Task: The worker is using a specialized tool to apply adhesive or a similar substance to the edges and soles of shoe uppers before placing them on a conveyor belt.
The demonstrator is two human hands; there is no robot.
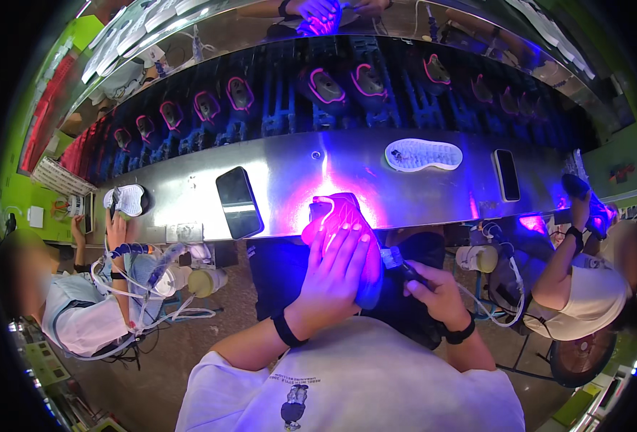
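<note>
A shoe upper (344, 209), glowing pink and violet under a strong light, leans at the near edge of the metal bench. Over its side lies my left hand (336, 277), fingers stretched along it and gripping it. My right hand (439, 291) is closed round the dark handle of a brush (390, 257). The bristles look blue in the light and are at the right edge of the shoe upper; whether they touch it I cannot tell. A thin pale hose runs off to the right from near that hand.
On the metal bench (189, 173) lie a black phone (239, 201), a white shoe sole (424, 155) and another phone (506, 175). Behind, a dark rack (275, 108) carries several pink-edged shoe uppers. Co-workers sit on both sides, near pots (477, 258) and hoses.
</note>
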